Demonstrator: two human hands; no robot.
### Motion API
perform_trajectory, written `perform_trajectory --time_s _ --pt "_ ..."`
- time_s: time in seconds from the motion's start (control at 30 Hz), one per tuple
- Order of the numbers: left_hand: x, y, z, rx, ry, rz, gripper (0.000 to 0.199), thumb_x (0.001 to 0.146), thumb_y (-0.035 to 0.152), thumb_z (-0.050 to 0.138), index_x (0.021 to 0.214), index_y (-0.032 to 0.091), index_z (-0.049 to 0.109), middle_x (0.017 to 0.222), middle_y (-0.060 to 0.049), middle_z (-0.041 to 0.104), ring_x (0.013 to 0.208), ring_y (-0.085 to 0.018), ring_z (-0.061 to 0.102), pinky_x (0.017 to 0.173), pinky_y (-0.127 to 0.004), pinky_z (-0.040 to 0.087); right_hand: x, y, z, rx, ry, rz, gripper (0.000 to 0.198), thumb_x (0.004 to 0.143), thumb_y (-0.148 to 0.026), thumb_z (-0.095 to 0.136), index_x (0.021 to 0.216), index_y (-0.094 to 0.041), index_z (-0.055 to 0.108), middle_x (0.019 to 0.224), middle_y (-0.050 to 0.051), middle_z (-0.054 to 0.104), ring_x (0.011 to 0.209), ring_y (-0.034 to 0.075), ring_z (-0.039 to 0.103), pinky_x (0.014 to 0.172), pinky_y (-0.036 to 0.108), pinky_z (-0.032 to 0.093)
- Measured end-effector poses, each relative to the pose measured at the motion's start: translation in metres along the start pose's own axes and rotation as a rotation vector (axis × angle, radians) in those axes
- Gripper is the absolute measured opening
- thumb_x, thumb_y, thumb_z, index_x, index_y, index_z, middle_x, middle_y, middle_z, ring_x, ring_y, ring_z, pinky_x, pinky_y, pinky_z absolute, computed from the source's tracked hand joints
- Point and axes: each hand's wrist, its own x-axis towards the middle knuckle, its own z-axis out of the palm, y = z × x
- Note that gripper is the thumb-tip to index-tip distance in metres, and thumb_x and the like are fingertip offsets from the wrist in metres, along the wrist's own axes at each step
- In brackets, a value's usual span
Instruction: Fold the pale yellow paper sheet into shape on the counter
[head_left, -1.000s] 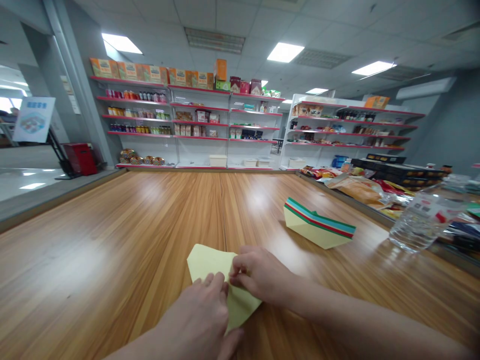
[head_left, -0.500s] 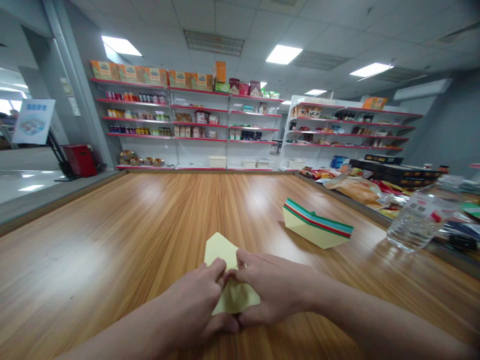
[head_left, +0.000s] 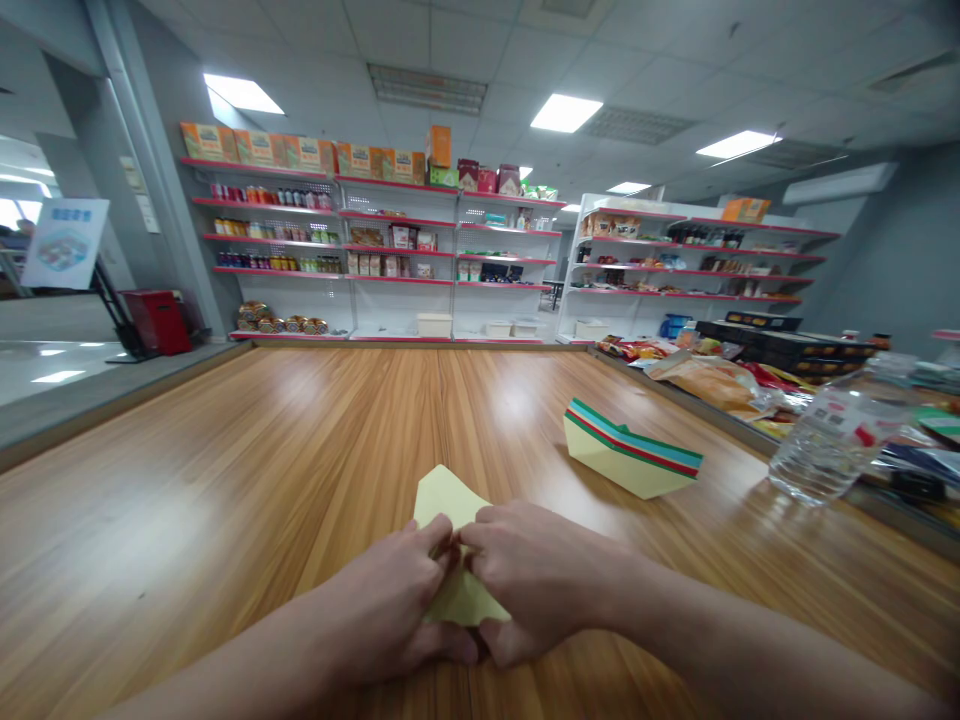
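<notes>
Lying between left grip (head_left: 397, 595) and right grip (head_left: 536, 570): yellow paper (head_left: 448, 495).

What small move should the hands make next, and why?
Probably a gentle squeeze to firm the pale yellow paper at its middle: the left hand and right hand hold it from either side, fingertips meeting there, thumbs at the near edge. Whether a crease lies beneath the fingers is hidden.

Bright ceiling light panels (head_left: 566, 113) above and beyond the fingers (head_left: 439, 526) cast pale glare on the tabletop (head_left: 360, 430) to their left and ahead; soft shadow lies beneath them. Shelves (head_left: 397, 281) beyond look slightly blurred; wide-angle distortion stretches the edges.
</notes>
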Motion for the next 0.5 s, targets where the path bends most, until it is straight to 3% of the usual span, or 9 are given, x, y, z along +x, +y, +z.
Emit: perform_trajectory --time_s 0.2,0.33,0.43,0.5 --pt "0.002 -0.006 0.004 0.067 0.008 0.022 0.045 0.069 0.050 0.064 0.098 0.016 0.059 0.099 -0.009 0.053 0.086 -0.024 0.054 0.077 -0.032 0.045 0.002 -0.003 0.002 -0.057 -0.035 -0.041 0.031 0.072 -0.039 0.050 0.063 -0.015 0.068 0.059 0.007 0.066 0.048 0.018 0.057 0.041 0.028 0.030" --pt "0.004 -0.007 0.006 0.130 -0.010 0.055 0.033 0.082 0.042 0.050 0.102 0.017 0.059 0.101 -0.010 0.053 0.089 -0.024 0.054 0.080 -0.034 0.044 0.002 0.001 -0.002 -0.052 -0.059 -0.034 0.026 0.067 -0.036 0.056 0.063 -0.014 0.069 0.057 0.008 0.066 0.048 0.019 0.057 0.042 0.028 0.030" --pt "0.004 -0.008 0.005 0.143 -0.007 0.074 0.033 0.087 0.039 0.041 0.103 0.017 0.059 0.104 -0.011 0.053 0.092 -0.025 0.054 0.084 -0.036 0.042 -0.002 0.019 -0.003 0.139 -0.006 -0.013 0.024 0.070 -0.035 0.058 0.075 -0.016 0.071 0.066 0.007 0.068 0.059 0.018 0.060 0.050 0.026 0.036" --pt "0.003 -0.009 0.003 0.101 0.002 0.101 0.032 0.090 0.036 0.037 0.103 0.017 0.060 0.104 -0.010 0.054 0.093 -0.023 0.054 0.085 -0.034 0.042 -0.005 0.038 0.000 0.326 0.038 -0.014 0.026 0.081 -0.029 0.051 0.095 -0.020 0.070 0.074 0.005 0.069 0.065 0.015 0.060 0.059 0.025 0.040"
